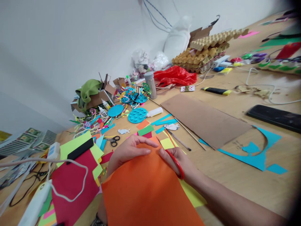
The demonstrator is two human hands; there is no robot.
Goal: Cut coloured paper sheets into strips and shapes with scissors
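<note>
A large sheet of orange paper (150,191) is held up in front of me, its far edge between my two hands. My left hand (131,149) grips that sheet near its upper edge, fingers and thumb closed over it. In my right hand (181,161) is a pair of red-handled scissors (176,163), the blades at the sheet's far edge and partly hidden by the paper and fingers. Just beyond the hands lie small green, yellow and dark red paper pieces, with a green one (145,130) nearest. A fish cut-out (171,126) lies past the scissors.
Brown cardboard (204,116) and blue paper scraps (254,157) lie to the right, near a black phone (277,116) and a box cutter (216,91). Black scissors (114,141) and red paper (72,185) are on the left. Egg trays (202,56) and a flask (150,84) stand behind.
</note>
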